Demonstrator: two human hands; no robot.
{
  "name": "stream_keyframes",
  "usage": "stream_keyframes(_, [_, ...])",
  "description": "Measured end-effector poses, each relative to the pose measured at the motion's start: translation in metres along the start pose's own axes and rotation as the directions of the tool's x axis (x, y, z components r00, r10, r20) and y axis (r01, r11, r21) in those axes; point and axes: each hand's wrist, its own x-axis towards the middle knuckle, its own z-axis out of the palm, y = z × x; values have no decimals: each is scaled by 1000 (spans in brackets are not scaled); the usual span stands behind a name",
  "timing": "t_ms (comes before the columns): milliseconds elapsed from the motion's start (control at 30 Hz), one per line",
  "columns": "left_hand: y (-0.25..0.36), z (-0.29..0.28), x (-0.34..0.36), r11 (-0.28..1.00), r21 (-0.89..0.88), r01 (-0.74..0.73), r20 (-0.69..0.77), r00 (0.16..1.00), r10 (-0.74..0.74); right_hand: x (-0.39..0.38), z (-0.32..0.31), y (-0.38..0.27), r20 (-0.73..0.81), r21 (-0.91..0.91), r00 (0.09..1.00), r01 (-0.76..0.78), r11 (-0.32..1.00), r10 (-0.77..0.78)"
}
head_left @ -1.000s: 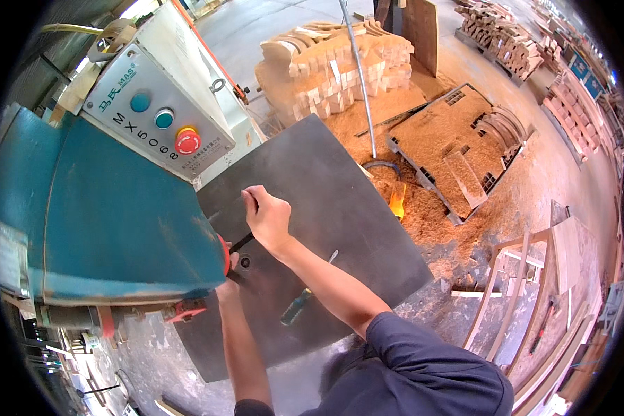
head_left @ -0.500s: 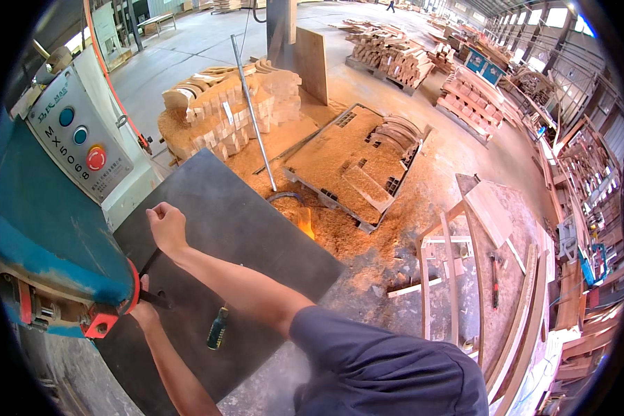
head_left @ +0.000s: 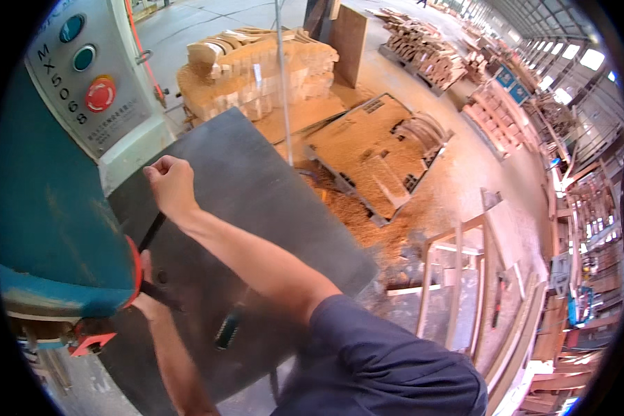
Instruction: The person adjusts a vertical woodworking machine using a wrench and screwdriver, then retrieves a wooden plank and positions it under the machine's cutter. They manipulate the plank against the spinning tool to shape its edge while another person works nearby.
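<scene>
All curled at the fingers of the right hand [head_left: 171, 184], seemingly clamped on a black bar [head_left: 152, 231]; cannot tell at the left hand [head_left: 150, 306], partly hidden. Slanting over the dark tabletop [head_left: 270, 184] toward the teal machine head [head_left: 76, 229]: probably stiff, weighty, best gripped endwise.

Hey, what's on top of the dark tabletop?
A green-handled screwdriver lies on the dark tabletop. Anything behind the teal machine head, right forearm or left forearm is covered and can't be seen.
</scene>
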Motion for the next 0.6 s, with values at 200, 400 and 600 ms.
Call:
stream_keyframes(200, [39,6,41,861,-372,346,-66,916,-397,19,37,12,24,-30,1000,-7,1000,7])
stream_keyframes(400, [64,16,37,680,-560,473,60,842,-536,23,32,11,53,-163,999,-2,987,11])
stream_keyframes(600, [44,2,29,913,-183,364,78,931,-356,19,13,-10,421,-272,903,39,962,82])
